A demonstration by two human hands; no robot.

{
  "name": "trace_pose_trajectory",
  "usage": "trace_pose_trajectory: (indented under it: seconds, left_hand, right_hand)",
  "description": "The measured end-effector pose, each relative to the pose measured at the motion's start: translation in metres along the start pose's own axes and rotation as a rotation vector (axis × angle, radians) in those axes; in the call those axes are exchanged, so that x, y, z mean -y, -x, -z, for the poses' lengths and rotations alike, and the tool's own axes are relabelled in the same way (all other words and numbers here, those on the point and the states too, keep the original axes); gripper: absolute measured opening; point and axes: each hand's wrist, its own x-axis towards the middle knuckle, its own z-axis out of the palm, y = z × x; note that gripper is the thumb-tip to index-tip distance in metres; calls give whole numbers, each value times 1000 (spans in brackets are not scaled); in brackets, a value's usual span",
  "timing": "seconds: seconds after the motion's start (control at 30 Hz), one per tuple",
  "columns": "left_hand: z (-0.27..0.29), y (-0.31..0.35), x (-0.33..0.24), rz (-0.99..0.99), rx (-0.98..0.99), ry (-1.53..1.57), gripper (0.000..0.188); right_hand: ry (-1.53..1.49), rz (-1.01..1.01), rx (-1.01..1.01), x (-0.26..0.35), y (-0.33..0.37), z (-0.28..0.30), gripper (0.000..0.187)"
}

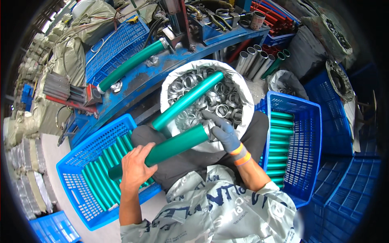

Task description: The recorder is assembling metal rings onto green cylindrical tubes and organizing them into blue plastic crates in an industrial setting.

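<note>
My bare left hand (137,165) is wrapped round a thick green tube (176,145), which slants over my lap. At the tube's upper right end, my right hand (223,135), in a grey glove with an orange-edged cuff, grips a silver metal ring (208,128). The ring sits at the tube's mouth; how far on it is, I cannot tell. Just beyond, a second green tube (188,99) rests across a white sack (248,94), its lower end by my left knee. Many loose metal rings (223,110) fill that sack.
Blue crates of green tubes stand at my left (67,176) and right (315,133). Ahead, a blue bench (139,83) carries another green tube (133,65) held between two end fixtures, plus pliers (219,23). Silver tubes (255,60) stand upright beyond the sack.
</note>
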Motion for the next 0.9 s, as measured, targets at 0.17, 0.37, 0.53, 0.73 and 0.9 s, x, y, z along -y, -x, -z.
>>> trace_pose_trajectory:
  seconds: [0.17,0.37,0.53,0.73,0.9]
  left_hand:
    - [-9,3,0,14,15,20,72]
    - [-18,10,0,44,18,64,70]
    - [-26,10,-1,42,-7,70,70]
    - [-39,11,0,57,-58,39,70]
    - [-40,21,12,128,-148,215,63]
  right_hand:
    - [193,68,80,-14,1,-18,95]
    - [607,269,8,-8,3,-26,94]
    - [676,256,-9,-20,2,-22,91]
    - [441,210,-29,-28,-10,-27,88]
    - [444,193,-42,-7,-32,-10,77]
